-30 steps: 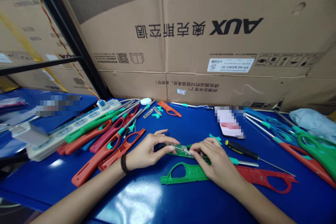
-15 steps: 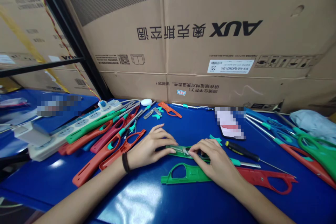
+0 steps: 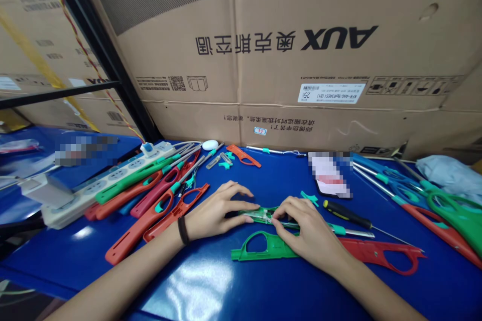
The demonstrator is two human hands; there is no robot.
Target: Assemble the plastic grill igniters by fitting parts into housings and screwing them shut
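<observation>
Hands, bare, reach in from the lower corners over a blue table (image 3: 278, 291); through the head camera I see them meet at 1 open green shell (image 3: 259, 220), straight ahead between my 2 forearms. Its long axis runs sideways across my view, the right end slightly nearer me. My left hand (image 3: 213, 210) holds the left end between thumb and fingers. My right hand (image 3: 307, 228) bends over the middle, thumb and forefinger pinched on a small pale part (image 3: 268, 217), too small for me to identify. Both hands touch the shell's line, so neither is nearer. Past the right hand, a metal rod (image 3: 360, 233) with a turquoise piece (image 3: 338, 229) points rightward, in line with the shell. Just nearer me, roughly parallel, lies a 2nd green half (image 3: 280, 249), partly hidden by my right hand, with a red half (image 3: 363, 249) on its right.

As for containers, the open shell cradles a clear insert (image 3: 251, 214) in its left part. I cannot see inside the crumpled bag (image 3: 448, 173) at far right or the cardboard box (image 3: 248, 5) behind.
</observation>
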